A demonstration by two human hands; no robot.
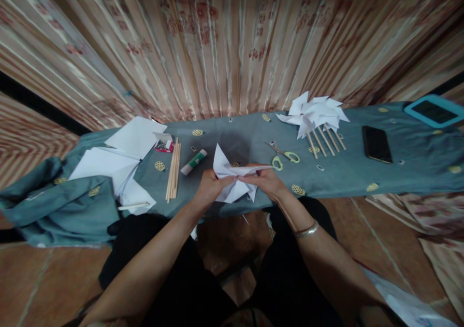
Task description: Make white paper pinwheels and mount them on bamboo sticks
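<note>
Between my hands is a white paper pinwheel (pixel 237 190), its pointed blades folded in toward the centre. My left hand (pixel 211 187) grips its left side, thumb pressed near the middle. From the right, my right hand (pixel 267 181) pinches it too, thumb at the centre. The undersides of my fingers are hidden by the paper. Just left of the pinwheel a green and white glue stick (pixel 194 162) lies on the cloth. Scissors with yellow-green handles (pixel 284 156) rest open beyond my right hand.
Several finished pinwheels (pixel 315 112) on sticks lie at the back right, near a black phone (pixel 377 144) and a blue-framed tablet (pixel 437 110). Leftward are wooden sticks (pixel 173 170), a small red box (pixel 164 143), white paper sheets (pixel 108 165) and a pen (pixel 134 206). Curtains hang behind.
</note>
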